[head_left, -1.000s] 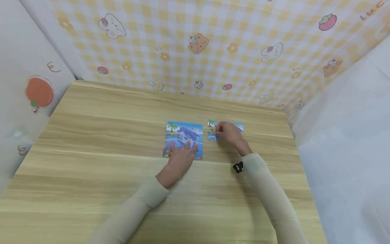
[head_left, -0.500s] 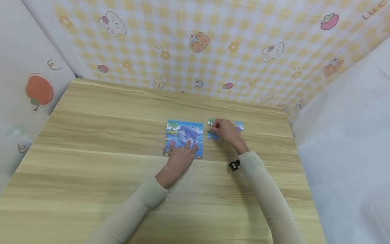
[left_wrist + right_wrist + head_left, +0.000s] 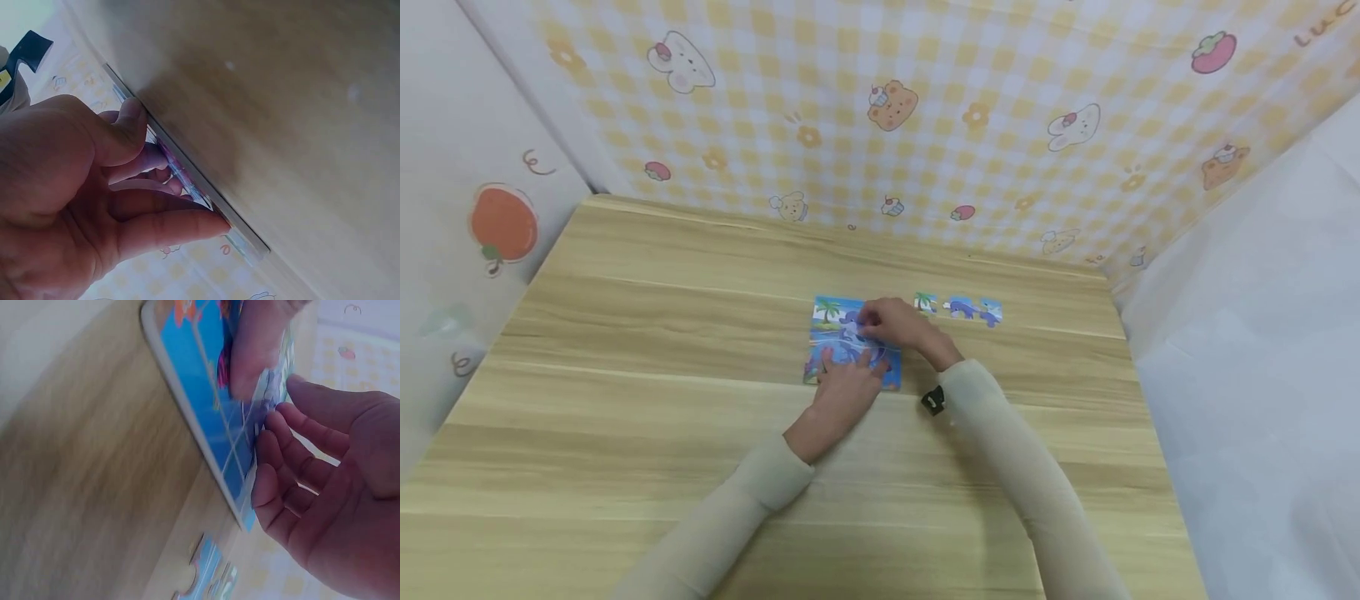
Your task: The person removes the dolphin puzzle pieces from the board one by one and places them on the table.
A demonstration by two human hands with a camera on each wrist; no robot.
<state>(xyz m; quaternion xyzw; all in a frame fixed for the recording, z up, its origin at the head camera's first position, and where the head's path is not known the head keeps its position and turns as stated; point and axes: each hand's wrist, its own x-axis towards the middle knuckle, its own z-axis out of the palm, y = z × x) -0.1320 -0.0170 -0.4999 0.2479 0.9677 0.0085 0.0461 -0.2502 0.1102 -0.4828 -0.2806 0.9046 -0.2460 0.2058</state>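
A square dolphin jigsaw puzzle (image 3: pixel 820 343) in a shallow board lies flat on the table. My left hand (image 3: pixel 846 385) rests on its near part with fingers spread over the picture. In the left wrist view, the thumb (image 3: pixel 130 112) touches the board's near edge. My right hand (image 3: pixel 895 323) is over the puzzle's upper right, thumb and fingertips brought together around a small puzzle piece, mostly hidden by the fingers. In the right wrist view those fingertips (image 3: pixel 267 487) are close over the picture. Loose pieces, a palm tree piece (image 3: pixel 924 302) and dolphin pieces (image 3: pixel 962 307), lie to the right.
The wood-grain table (image 3: pixel 662 333) surrounds the puzzle. Behind it hangs a yellow checked cloth (image 3: pixel 835 167) with cartoon prints. A white sheet (image 3: pixel 1247 333) stands on the right and a white printed wall (image 3: pixel 460 150) on the left. A black clip-like object (image 3: pixel 933 401) is by the right cuff.
My right hand has moved left from the loose pieces to over the puzzle. The lower-left loose piece is gone from its place on the table. My left hand has stayed put.
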